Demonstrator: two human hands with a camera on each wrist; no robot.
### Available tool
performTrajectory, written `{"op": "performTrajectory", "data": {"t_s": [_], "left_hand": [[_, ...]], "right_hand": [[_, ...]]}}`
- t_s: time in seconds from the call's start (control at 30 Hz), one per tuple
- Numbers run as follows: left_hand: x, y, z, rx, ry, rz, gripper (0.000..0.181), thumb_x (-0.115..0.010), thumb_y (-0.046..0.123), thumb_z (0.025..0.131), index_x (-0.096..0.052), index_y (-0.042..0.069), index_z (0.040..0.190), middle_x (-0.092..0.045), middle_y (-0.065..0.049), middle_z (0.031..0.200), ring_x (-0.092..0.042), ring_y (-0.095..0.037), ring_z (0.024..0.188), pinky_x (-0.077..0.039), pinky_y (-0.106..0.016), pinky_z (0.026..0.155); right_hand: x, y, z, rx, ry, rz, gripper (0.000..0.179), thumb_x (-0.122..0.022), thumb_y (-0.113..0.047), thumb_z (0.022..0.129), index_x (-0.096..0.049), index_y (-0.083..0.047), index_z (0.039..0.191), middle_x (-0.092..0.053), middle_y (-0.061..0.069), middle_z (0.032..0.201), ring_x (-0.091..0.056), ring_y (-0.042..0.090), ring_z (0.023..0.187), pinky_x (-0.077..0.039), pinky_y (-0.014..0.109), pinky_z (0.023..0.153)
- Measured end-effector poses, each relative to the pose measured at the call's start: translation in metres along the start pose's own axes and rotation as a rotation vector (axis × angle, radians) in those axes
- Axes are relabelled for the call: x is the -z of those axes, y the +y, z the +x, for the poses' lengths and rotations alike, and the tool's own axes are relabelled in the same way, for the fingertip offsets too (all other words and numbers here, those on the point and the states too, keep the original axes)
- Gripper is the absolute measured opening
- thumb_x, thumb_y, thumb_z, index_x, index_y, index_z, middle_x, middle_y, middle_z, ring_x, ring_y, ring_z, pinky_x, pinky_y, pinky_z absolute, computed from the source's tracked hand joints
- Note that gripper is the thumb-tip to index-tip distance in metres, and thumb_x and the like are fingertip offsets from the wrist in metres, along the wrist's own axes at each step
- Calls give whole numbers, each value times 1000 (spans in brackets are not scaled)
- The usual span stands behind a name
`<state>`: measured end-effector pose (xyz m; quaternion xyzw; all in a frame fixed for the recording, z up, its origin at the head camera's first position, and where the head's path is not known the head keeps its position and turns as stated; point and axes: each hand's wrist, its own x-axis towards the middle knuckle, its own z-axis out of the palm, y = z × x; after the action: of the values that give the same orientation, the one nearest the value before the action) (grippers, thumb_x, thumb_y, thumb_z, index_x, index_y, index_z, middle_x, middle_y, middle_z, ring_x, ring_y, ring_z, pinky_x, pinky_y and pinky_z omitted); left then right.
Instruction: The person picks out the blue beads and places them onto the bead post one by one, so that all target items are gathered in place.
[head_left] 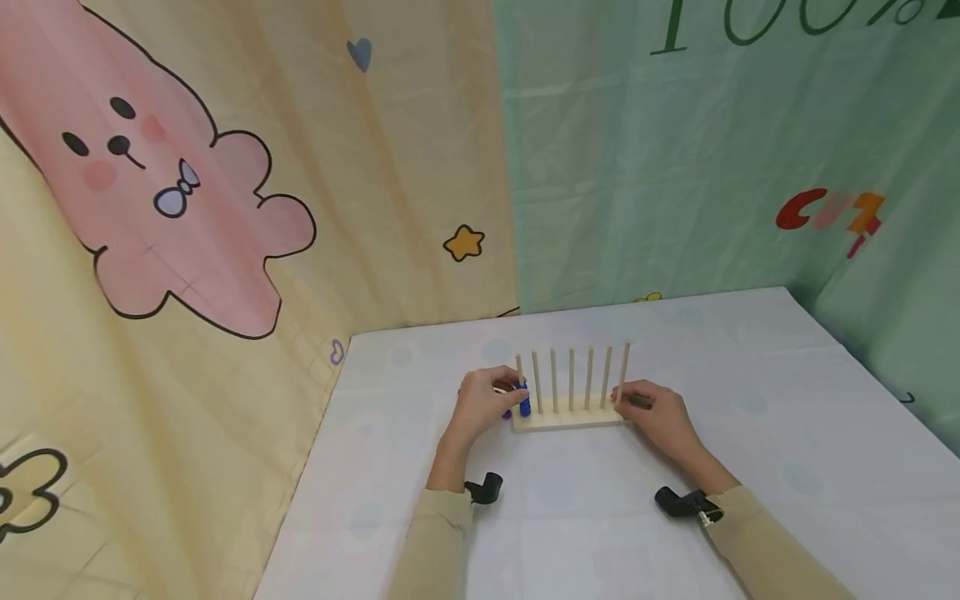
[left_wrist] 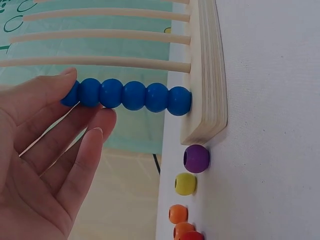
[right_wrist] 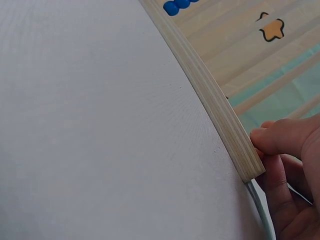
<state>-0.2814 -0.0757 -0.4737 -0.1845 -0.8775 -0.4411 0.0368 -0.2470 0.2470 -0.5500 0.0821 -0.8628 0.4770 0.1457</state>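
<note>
A wooden peg board (head_left: 573,419) stands on the table with several thin upright pegs in a row. Blue beads (left_wrist: 134,95) are stacked on its leftmost peg, down to the base. My left hand (head_left: 480,404) pinches the topmost blue bead (left_wrist: 70,95) between thumb and fingers; the other fingers are bent beneath the stack in the left wrist view. At the opposite end, my right hand (head_left: 660,414) holds the corner of the wooden base (right_wrist: 247,167), thumb against its edge. The other pegs in view carry no beads.
Beside the board's left end lie a purple bead (left_wrist: 196,159), a yellow bead (left_wrist: 185,184), orange beads (left_wrist: 178,214) and a red bead (left_wrist: 191,236). A white cloth covers the table (head_left: 570,517). Printed curtains (head_left: 420,167) hang behind and to the sides.
</note>
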Motion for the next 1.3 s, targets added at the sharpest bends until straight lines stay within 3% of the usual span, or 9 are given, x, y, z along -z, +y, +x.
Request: {"op": "performTrajectory", "data": {"t_s": [0.23,0.5,0.67,0.97,1.17,1.3], "left_hand": [[0,1,5,-29,12,-14,19,-83,24,85,-77,16,102,-70,9,87,-65,-9,84,-54,-27,70],[-16,3,1,-31,-9,-29,27,-81,22,87,-77,12,112,-71,7,90,-65,-8,84,-53,-23,66],[-15,8,4,-20,-27,-64,32,-82,20,86,-75,11,116,-72,5,97,-66,-9,87,-55,-23,66],[2,10,2,4,-117,-91,44,-83,19,85,-70,10,127,-71,2,109,-67,-14,94,-56,-26,72],[21,7,1,-32,-124,-73,44,-81,18,87,-68,13,129,-71,-6,114,-67,-19,99,-55,-28,85],[37,0,0,-43,-99,-41,38,-78,20,90,-70,13,127,-71,-1,113,-67,-19,101,-54,-30,87]], "right_hand": [[3,-5,3,-5,-6,21,19,-80,-19,88,-75,-18,106,-75,3,106,-71,26,99,-55,23,73],[15,-2,-5,-19,8,-36,19,-80,-21,88,-76,-17,106,-75,4,108,-71,27,100,-51,16,74],[21,-1,-5,-24,15,-38,18,-80,-21,89,-75,-17,106,-75,4,108,-71,23,99,-51,15,73],[15,-2,-4,-26,-14,-31,19,-79,-24,89,-75,-20,107,-75,0,109,-70,14,98,-52,16,74],[9,-6,-3,-39,-14,-26,18,-79,-23,89,-75,-20,106,-75,0,108,-69,11,98,-50,15,75],[3,-8,-1,-37,-26,2,17,-79,-23,90,-75,-20,106,-74,0,110,-68,8,100,-51,15,76]]}}
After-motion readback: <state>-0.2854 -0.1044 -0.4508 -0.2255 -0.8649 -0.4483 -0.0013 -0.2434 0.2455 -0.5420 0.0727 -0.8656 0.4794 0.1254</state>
